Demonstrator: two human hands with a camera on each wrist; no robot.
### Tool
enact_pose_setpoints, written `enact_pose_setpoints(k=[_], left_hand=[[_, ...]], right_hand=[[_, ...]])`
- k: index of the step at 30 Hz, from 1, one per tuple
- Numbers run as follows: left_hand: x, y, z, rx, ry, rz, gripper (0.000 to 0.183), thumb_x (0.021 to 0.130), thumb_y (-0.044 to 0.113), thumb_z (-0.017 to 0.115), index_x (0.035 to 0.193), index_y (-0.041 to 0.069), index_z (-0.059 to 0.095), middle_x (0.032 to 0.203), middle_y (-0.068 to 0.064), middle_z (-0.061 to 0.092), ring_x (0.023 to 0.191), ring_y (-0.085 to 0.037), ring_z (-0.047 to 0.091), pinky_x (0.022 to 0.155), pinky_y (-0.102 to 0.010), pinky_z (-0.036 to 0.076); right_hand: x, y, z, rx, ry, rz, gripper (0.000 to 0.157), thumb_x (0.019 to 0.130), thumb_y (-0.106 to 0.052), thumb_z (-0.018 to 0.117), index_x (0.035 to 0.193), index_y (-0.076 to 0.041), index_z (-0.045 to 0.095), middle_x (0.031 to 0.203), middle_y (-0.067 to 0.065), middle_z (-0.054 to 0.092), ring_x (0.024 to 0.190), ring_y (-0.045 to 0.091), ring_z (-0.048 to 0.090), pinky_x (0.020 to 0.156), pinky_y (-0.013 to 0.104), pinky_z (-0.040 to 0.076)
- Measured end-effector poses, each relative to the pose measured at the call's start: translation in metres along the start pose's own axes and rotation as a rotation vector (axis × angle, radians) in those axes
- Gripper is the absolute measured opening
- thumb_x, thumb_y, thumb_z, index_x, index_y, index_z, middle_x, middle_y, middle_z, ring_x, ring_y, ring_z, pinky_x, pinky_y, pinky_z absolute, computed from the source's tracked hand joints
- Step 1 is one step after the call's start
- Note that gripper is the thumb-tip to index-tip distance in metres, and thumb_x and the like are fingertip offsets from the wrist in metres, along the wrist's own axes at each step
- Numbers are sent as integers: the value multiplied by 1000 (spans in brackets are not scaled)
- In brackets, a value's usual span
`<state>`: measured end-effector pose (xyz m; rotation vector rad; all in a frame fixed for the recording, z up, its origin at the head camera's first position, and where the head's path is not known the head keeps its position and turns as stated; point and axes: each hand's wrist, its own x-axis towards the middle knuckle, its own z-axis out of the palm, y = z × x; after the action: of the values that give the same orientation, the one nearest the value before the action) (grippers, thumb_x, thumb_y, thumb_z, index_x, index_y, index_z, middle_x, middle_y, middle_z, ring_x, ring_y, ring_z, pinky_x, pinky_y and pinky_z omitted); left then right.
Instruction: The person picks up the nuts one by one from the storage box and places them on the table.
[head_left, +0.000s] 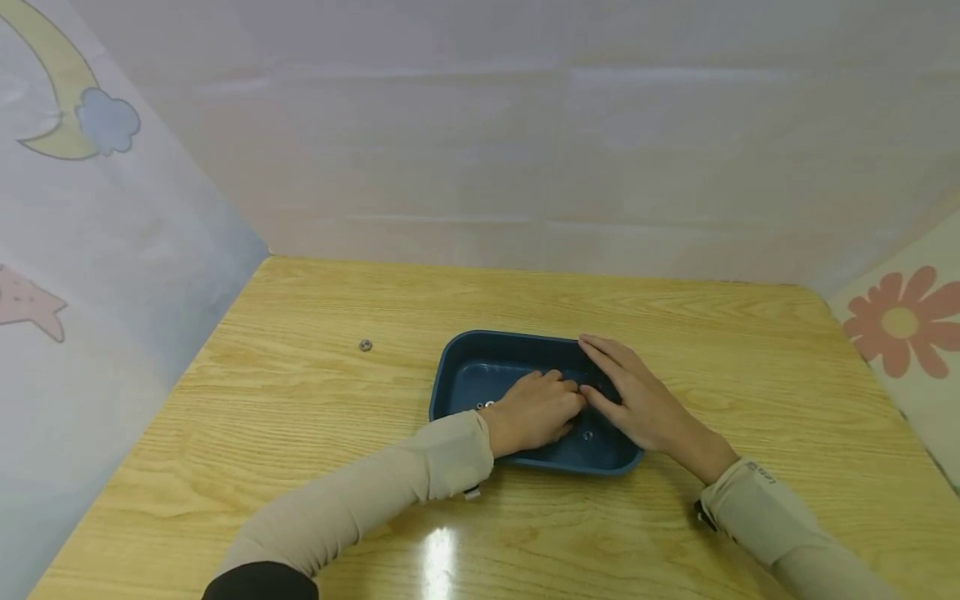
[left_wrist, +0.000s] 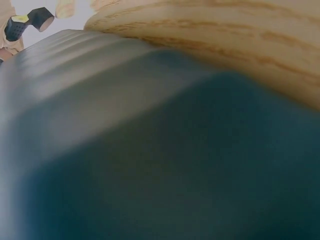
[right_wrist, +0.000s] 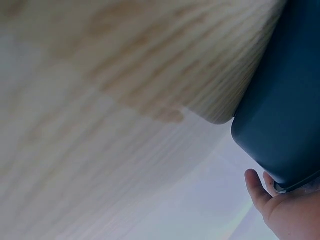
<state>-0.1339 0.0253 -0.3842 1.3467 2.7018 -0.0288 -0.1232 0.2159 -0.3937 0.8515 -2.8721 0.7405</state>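
Observation:
A dark blue rectangular tray [head_left: 472, 375] sits on the table in the head view. My left hand [head_left: 534, 410] reaches down into it with bent fingers; whatever lies under the fingertips is hidden. Across the tray's right side rests my right hand [head_left: 641, 404], its fingers extended over the rim and the thumb side close to the left hand. Small shiny metal rings [head_left: 490, 404] lie in the tray beside the left wrist. Another small ring [head_left: 588, 435] is on the tray floor below the right thumb. The left wrist view is filled by the blurred tray wall [left_wrist: 175, 160].
A small round metal piece [head_left: 365, 345] lies on the wooden table [head_left: 300, 400], left of the tray. White sheeting [head_left: 480, 167] rises behind the table's far edge, with printed sheets at both sides.

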Motion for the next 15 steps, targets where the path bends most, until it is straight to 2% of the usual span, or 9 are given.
enact_pose_setpoints(k=[8,15], left_hand=[[0,0,1,19,7,1,27,100,28,61,125,23,68,120,4,69,104,-17,63,86,-33,55],[0,-1,-1,15,29,-10,25,98,31,62,120,21,69,114,3,70,94,-16,62,78,-30,53]], right_hand=[[0,0,-1,1,1,2,64,99,-17,61,153,1,32,159,18,29,145,39,29,111,59,31],[-1,0,-1,2,-2,10,64,98,-13,60,153,1,32,160,17,29,145,38,29,111,59,32]])
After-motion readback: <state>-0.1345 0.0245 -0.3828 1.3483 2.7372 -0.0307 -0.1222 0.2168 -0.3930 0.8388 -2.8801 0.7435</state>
